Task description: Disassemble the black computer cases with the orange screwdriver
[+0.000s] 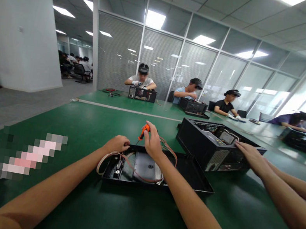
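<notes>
Black panel: lies open side up on the worktop; cables loop across it.
Right hand: fingers closed round the orange screwdriver; shaft angled down near the far rim; tip contact unclear.
Left hand: fingers curled by that rim; cannot tell whether they grip anything.
Screwdriver step: apparently work at the rim; next move calls for a steadied panel, cables clear.

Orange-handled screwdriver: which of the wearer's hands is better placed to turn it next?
Probably the right hand: it holds the screwdriver, shaft pointing down, while the left hand is by the black case panel.
</notes>
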`<state>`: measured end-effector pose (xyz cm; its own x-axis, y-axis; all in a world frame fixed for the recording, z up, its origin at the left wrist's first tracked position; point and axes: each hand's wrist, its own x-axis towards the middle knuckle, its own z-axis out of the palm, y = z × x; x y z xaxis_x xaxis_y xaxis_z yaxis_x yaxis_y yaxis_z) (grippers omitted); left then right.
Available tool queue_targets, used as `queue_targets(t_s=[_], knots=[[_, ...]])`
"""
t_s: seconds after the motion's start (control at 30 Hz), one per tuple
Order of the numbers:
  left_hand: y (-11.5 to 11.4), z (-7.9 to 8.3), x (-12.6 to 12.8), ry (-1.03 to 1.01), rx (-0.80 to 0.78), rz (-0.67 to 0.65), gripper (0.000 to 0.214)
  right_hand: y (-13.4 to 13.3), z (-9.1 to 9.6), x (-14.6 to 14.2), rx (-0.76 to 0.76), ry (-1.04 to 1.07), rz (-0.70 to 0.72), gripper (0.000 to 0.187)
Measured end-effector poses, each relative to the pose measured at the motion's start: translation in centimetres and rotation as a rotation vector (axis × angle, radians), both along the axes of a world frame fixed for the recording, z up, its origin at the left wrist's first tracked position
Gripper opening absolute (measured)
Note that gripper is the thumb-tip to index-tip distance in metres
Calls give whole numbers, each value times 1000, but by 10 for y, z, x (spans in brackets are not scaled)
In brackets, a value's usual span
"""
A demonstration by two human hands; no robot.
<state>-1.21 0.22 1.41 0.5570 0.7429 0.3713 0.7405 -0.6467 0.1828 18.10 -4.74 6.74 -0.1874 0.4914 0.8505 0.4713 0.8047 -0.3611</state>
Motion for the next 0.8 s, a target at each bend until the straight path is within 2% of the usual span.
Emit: queue_targets(t_s=[0.13,0.23,0.3,0.43,0.5,0.57,0.63,0.73,0.8], knots=[[3,3,-9,-14,39,-25,21,-15,24,5,61,35,1,38],[7,7,-15,14,-40,-16,22,-23,43,22,97,-138,-135,31],[13,10,-26,36,-74,21,23,-21,52,44,38,-249,-356,29],[38,14,-70,66,-99,199,24,8,66,116,-216,-388,-963,36],[54,15,-100,88,-89,342,22,28,73,155,-307,-522,-1106,36],[67,14,-129,111,-82,494,22,46,79,186,-387,-642,-1150,44],[76,13,-152,126,-100,654,24,64,83,203,-439,-717,-1121,58],[82,13,-170,159,-122,850,26,87,83,204,-442,-793,-1015,74],[85,13,-175,183,-106,914,26,99,81,194,-410,-826,-958,76]])
